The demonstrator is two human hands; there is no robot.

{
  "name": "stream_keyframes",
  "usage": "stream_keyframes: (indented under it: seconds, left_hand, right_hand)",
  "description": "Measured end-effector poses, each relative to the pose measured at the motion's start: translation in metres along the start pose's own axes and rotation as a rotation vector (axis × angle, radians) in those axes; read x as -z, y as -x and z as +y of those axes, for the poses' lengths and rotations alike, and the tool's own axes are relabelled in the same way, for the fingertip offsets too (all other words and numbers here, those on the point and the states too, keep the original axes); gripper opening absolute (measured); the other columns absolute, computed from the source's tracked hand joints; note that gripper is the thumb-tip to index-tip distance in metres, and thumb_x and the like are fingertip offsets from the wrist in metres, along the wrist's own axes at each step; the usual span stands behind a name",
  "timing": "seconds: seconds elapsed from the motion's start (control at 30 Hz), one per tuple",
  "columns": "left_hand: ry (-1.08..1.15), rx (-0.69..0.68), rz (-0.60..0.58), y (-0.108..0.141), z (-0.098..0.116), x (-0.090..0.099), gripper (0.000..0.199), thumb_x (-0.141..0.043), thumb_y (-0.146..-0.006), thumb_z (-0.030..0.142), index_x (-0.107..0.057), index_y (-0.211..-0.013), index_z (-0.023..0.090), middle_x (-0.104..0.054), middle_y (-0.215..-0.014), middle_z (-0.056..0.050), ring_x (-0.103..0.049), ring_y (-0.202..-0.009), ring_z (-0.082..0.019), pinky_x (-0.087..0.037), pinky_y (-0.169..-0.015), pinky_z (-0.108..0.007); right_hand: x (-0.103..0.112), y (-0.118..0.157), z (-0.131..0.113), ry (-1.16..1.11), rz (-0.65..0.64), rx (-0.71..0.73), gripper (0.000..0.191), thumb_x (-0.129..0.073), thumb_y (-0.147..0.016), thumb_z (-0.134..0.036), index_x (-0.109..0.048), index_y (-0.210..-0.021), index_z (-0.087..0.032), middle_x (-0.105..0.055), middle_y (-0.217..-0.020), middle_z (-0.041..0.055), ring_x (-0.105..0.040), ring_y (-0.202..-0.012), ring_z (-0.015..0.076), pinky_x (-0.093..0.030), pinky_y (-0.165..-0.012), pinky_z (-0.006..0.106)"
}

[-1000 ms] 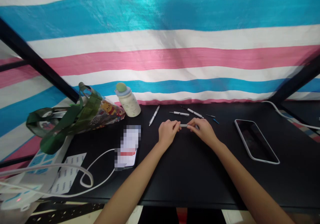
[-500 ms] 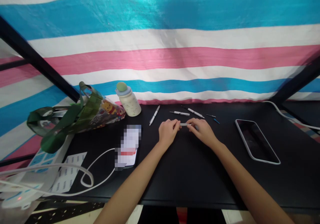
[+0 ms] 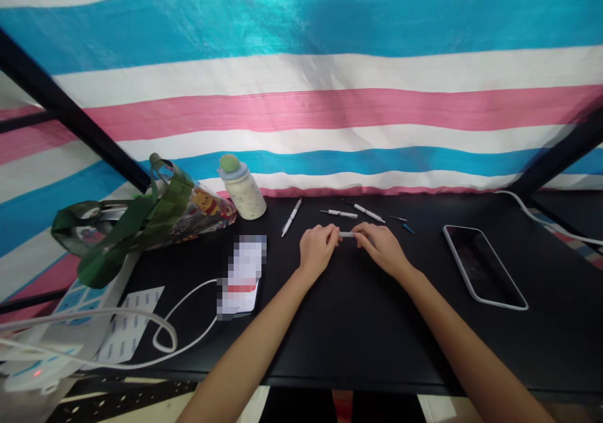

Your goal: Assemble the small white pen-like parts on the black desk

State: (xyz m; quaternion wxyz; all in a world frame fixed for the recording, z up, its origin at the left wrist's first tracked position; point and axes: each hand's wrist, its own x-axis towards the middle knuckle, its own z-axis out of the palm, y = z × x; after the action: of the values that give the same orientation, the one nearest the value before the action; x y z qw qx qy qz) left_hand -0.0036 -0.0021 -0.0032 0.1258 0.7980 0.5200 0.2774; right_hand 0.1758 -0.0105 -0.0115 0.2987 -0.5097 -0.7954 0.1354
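Note:
Between my hands lies a short white pen barrel (image 3: pixel 347 235), gripped at both ends. My left hand (image 3: pixel 318 247) is closed on its left end, and my right hand (image 3: pixel 380 246) pinches its right end. Just beyond them on the black table are a white pen (image 3: pixel 291 217) at the left, another white pen piece (image 3: pixel 340 214) in the middle and a third white pen (image 3: pixel 370 212) slanting beside it. A thin dark part (image 3: pixel 398 218) and a small blue part (image 3: pixel 407 228) lie beyond my right hand.
A lit phone (image 3: pixel 247 272) with a white cable lies at the left, a white-edged phone (image 3: pixel 485 266) at the right. A bottle (image 3: pixel 245 193) and a green bag (image 3: pixel 164 212) stand at the back left. A power strip (image 3: pixel 42 369) sits near the left edge.
My right fingers have shifted very slightly at the right end of the barrel. Everything on the table stays in place.

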Motion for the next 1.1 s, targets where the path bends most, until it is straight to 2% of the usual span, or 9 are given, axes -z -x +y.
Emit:
stream_keyframes:
  seconds: [0.07,0.17,0.37,0.43,0.63,0.77,0.9,1.1]
  left_hand:
    - [0.009,0.013,0.002,-0.0001,0.0001,0.0006,0.037,-0.031,-0.093,0.034,-0.058,-0.072,0.022,-0.064,-0.066,0.004,-0.055,-0.071,-0.013,-0.035,-0.066,-0.025]
    - [0.016,0.018,-0.007,-0.0002,0.0001,0.0008,0.036,-0.031,-0.093,0.035,-0.058,-0.073,0.022,-0.064,-0.066,0.004,-0.056,-0.071,-0.013,-0.035,-0.066,-0.025]
    - [0.015,-0.027,-0.028,-0.0003,-0.0008,-0.0002,0.035,-0.032,-0.093,0.032,-0.058,-0.072,0.022,-0.065,-0.067,0.005,-0.056,-0.072,-0.013,-0.035,-0.069,-0.026]
    - [0.012,-0.038,-0.023,-0.0001,-0.0009,-0.0002,0.035,-0.032,-0.093,0.033,-0.057,-0.072,0.022,-0.065,-0.067,0.005,-0.056,-0.072,-0.013,-0.035,-0.069,-0.026]
    - [0.012,-0.020,-0.037,-0.0001,0.0002,0.0014,0.035,-0.028,-0.094,0.033,-0.057,-0.076,0.023,-0.064,-0.068,0.004,-0.056,-0.073,-0.014,-0.035,-0.070,-0.027]
    - [0.046,-0.028,-0.071,-0.0007,0.0008,0.0008,0.032,-0.028,-0.094,0.033,-0.056,-0.084,0.023,-0.064,-0.069,0.003,-0.055,-0.075,-0.015,-0.036,-0.073,-0.027]
    - [0.075,-0.075,-0.054,-0.0007,0.0008,0.0000,0.024,-0.034,-0.093,0.033,-0.056,-0.091,0.023,-0.064,-0.070,0.004,-0.054,-0.078,-0.015,-0.037,-0.073,-0.027]
    - [0.077,-0.114,-0.039,-0.0003,0.0005,0.0006,0.020,-0.041,-0.090,0.034,-0.058,-0.093,0.024,-0.064,-0.086,0.001,-0.052,-0.088,-0.016,-0.038,-0.076,-0.028]
  right_hand:
    - [-0.0012,-0.0003,0.0006,-0.018,0.024,-0.004,0.019,-0.041,-0.088,-0.036,-0.053,-0.092,-0.021,-0.062,-0.067,-0.0011,-0.057,-0.068,0.0156,-0.036,-0.073,0.030]
    - [-0.0019,-0.0006,0.0022,-0.003,0.047,0.004,0.018,-0.042,-0.088,-0.036,-0.053,-0.087,-0.021,-0.062,-0.066,-0.0008,-0.057,-0.065,0.0154,-0.036,-0.073,0.030]
    - [0.0007,0.0007,0.0020,0.078,-0.019,0.026,0.035,-0.032,-0.091,-0.035,-0.053,-0.067,-0.021,-0.061,-0.064,0.0007,-0.055,-0.069,0.0163,-0.035,-0.073,0.031]
    - [0.0013,0.0009,0.0013,0.080,-0.017,0.015,0.035,-0.031,-0.092,-0.035,-0.053,-0.068,-0.021,-0.061,-0.064,0.0006,-0.055,-0.069,0.0166,-0.034,-0.074,0.031]
    - [0.0016,-0.0002,-0.0007,0.027,0.051,0.003,0.019,-0.040,-0.088,-0.035,-0.053,-0.083,-0.021,-0.061,-0.066,-0.0005,-0.056,-0.066,0.0157,-0.036,-0.072,0.030]
    - [0.0022,-0.0003,-0.0014,0.032,0.064,-0.001,0.022,-0.039,-0.088,-0.034,-0.052,-0.076,-0.021,-0.060,-0.064,-0.0001,-0.055,-0.063,0.0153,-0.037,-0.071,0.030]
    - [0.0031,0.0000,0.0009,0.014,0.069,-0.030,0.029,-0.036,-0.089,-0.036,-0.051,-0.069,-0.021,-0.060,-0.062,0.0006,-0.055,-0.064,0.0159,-0.037,-0.066,0.027]
    - [0.0039,0.0012,0.0041,0.034,0.079,-0.105,0.036,-0.035,-0.089,-0.042,-0.051,-0.065,-0.021,-0.057,-0.058,-0.0006,-0.052,-0.057,0.0138,-0.034,-0.057,0.024]
